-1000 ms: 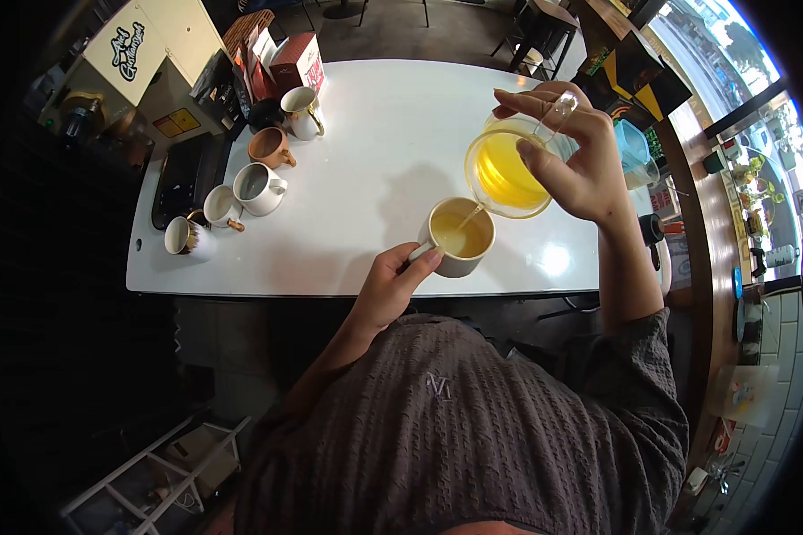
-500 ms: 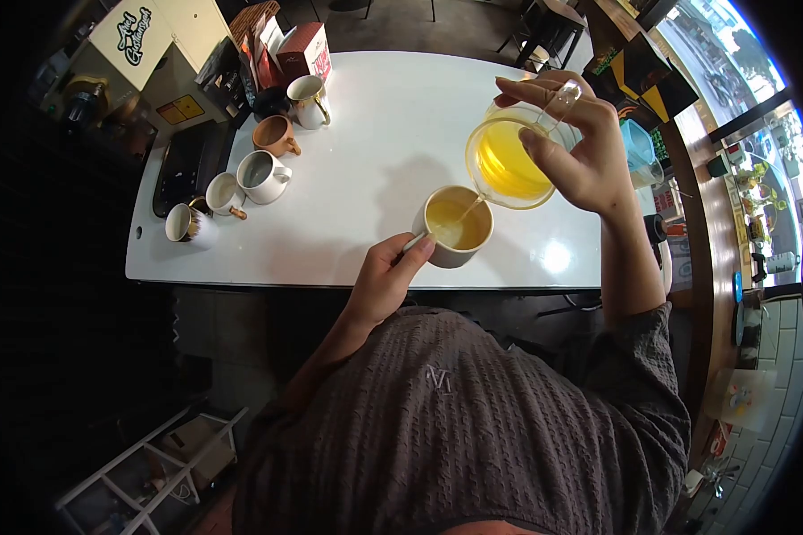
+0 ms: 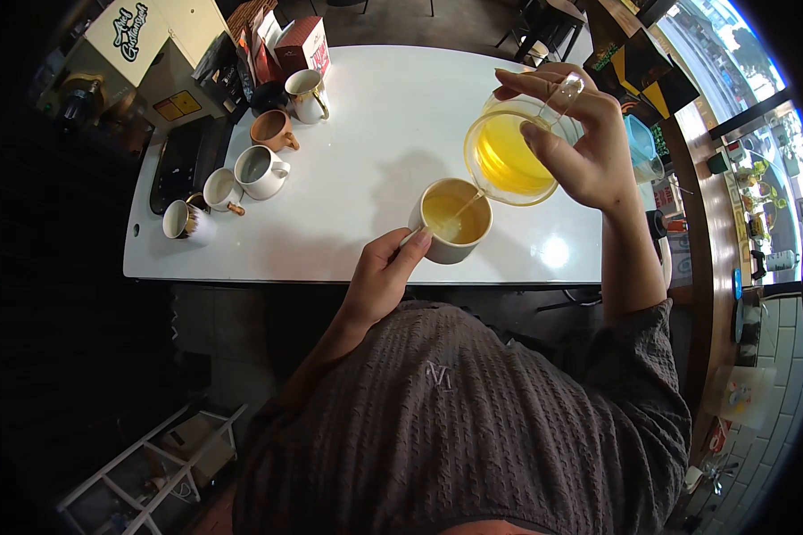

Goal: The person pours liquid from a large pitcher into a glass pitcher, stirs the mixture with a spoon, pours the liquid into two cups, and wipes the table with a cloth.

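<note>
Bright daylight enters by the window [image 3: 714, 53] along the room's right side, and before it stretches a glossy white table [image 3: 375, 116]. Close against its near edge I see someone in a dark ribbed shirt [image 3: 473, 410]. Toward the far left corner stands a red box [image 3: 303, 46]. Over the table tilts a glass jug [image 3: 511, 160] of yellow liquid, the right hand [image 3: 580, 152] closed about its clear handle, thumb against the glass near the rim. Lower and to the left, the left hand [image 3: 384, 275] pinches the handle of a pale mug [image 3: 453, 251], thumb on top; whether its base touches the table, I can't tell. Five other cups line the left side, among them a brown cup [image 3: 272, 131] and a grey-lined mug [image 3: 260, 172]. Smallest of all, a thin stream [image 3: 469, 205] runs from jug to mug.
</note>
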{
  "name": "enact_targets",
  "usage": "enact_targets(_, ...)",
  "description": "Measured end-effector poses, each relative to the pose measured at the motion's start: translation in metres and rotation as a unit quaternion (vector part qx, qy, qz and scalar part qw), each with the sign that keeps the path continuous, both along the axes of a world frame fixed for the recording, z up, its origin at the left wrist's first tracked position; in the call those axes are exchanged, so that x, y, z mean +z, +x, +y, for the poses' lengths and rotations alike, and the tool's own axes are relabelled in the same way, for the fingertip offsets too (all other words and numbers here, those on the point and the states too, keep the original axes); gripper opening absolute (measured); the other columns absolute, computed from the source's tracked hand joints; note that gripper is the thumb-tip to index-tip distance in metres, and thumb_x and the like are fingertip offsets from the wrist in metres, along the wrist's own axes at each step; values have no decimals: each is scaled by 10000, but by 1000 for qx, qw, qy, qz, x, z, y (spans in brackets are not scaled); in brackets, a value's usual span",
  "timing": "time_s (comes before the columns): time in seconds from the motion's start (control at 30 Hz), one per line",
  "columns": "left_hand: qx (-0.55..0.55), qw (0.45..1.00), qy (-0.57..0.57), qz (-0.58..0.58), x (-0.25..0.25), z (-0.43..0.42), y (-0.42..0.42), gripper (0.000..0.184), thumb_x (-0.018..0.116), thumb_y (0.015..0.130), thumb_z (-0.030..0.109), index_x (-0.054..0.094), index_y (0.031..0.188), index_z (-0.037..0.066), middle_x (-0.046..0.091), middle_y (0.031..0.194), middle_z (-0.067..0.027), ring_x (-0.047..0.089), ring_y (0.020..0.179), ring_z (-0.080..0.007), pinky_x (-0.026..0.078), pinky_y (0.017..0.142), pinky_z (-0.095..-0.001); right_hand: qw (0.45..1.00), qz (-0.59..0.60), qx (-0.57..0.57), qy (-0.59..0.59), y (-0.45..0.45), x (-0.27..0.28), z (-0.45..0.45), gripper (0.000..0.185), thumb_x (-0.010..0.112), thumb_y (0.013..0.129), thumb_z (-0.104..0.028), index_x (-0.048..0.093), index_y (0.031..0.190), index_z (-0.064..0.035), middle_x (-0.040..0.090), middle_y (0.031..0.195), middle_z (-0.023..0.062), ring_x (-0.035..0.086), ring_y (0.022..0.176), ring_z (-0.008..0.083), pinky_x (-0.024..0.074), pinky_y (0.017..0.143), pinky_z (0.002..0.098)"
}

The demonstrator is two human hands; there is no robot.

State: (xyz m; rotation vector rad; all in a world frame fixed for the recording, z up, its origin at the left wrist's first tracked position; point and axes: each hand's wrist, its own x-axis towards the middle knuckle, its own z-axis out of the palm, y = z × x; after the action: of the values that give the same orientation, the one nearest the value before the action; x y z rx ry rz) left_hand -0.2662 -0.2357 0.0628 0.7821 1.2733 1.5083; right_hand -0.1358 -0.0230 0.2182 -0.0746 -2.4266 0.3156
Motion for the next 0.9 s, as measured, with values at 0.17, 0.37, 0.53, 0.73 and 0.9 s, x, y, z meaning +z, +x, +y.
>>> enact_targets(0.17, -7, 1000, 7, -3, 5, 0, 1, 309, 510, 985, 243, 596, 848, -21, 393, 657, 91, 308, 623, -3, 263, 543, -190, 1000, -3, 1, 11, 1, 0, 1, 406, 613, 724, -320, 716, 931, 13, 700, 974, 148, 634, 883, 243, 479, 836, 374)
enact_targets(0.37, -10, 1000, 0, 5, 11, -1, 3, 308, 510, 984, 246, 606, 881, -27, 400, 660, 92, 312, 626, -1, 267, 547, -192, 1000, 6, 13, 17, 0, 0, 5, 389, 617, 724, -310, 717, 919, 11, 700, 983, 143, 631, 883, 244, 473, 852, 369)
enact_targets(0.53, -7, 1000, -3, 14, 9, 0, 4, 309, 509, 984, 249, 610, 890, -27, 400, 661, 92, 315, 627, -3, 270, 549, -191, 1000, 5, 8, 16, 1, 0, 6, 379, 628, 715, -301, 718, 911, 11, 700, 986, 142, 628, 890, 241, 473, 847, 369)
enact_targets(0.73, -10, 1000, -7, 6, 6, 3, 5, 312, 503, 987, 247, 607, 882, -28, 402, 665, 87, 322, 635, -9, 282, 560, -193, 1000, 10, 16, -3, 2, -2, 9, 375, 637, 704, -289, 716, 907, 16, 701, 985, 142, 626, 880, 237, 476, 840, 365)
enact_targets(0.9, -9, 1000, -4, 2, 4, 4, 7, 311, 501, 989, 243, 603, 871, -27, 402, 664, 86, 322, 637, -10, 285, 564, -194, 1000, 15, 15, -1, 3, 0, 10, 367, 639, 700, -282, 715, 894, 20, 700, 986, 143, 622, 877, 233, 475, 841, 363)
